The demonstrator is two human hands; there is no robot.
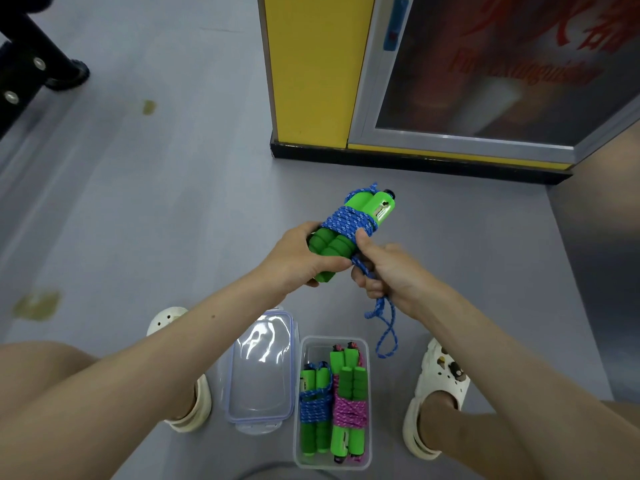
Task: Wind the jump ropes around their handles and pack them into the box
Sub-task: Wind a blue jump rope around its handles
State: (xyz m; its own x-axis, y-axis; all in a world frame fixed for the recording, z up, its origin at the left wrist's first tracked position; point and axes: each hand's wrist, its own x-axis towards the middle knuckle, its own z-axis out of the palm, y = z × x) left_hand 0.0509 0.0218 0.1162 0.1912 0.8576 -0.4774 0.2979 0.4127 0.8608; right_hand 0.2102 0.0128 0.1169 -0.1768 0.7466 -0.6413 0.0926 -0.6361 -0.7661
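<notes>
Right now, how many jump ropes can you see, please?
3 clearly: a blue jump rope held by the left hand and right hand, a wound blue rope at the left of the box, a wound pink rope at its right. Handles beyond it may be a fourth.

Arms: left forearm (194,341) and right forearm (485,334) bare along all I can see; one small dark mole on the left
Hands: left hand (298,258) and right hand (388,271) bare
Legs: bare knees and shins
Left shoe (166,318): cream foam clog, round vent holes, heel strap
Right shoe (433,386): matching cream clog, small dark charms in its holes
</notes>
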